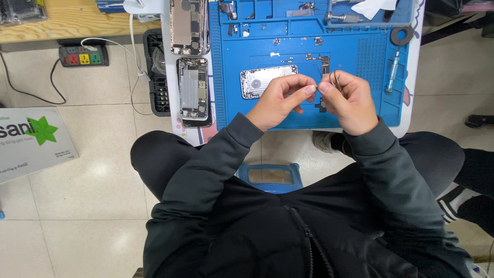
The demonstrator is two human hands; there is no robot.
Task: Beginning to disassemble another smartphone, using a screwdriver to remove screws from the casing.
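A: Entry, head view. Where are the hands?

B: Both are raised over the near edge of the blue work mat (360,67). The left hand (280,100) and the right hand (350,100) meet fingertip to fingertip, each with fingers curled and pinched.

A: Gripping what?

B: A tiny part (316,88) sits between the left thumb and forefinger and the right thumb and forefinger. It is too small to identify. The right hand also grips thin metal tweezers (336,81), whose tips stick up above its knuckles.

A: What lies under the hands?

B: A silver phone back shell (260,80), open side up, lies flat near the middle of the mat, just beyond the left hand. Small screws and dark parts are scattered on the mat beyond both hands.

A: Left of the mat?

B: Two opened phones on the white table: one (194,90) beside the mat's left edge, another (188,25) farther toward the table's far edge. A black tray (154,77) is just beside the table's left edge.

A: Right side?

B: A screwdriver (395,69) lies along the mat's right edge, with a dark ring-shaped roll (402,35) beyond it.

A: Off the table?

B: A power strip (83,55) on the tiled floor to the left, and a blue stool (270,176) under the person.
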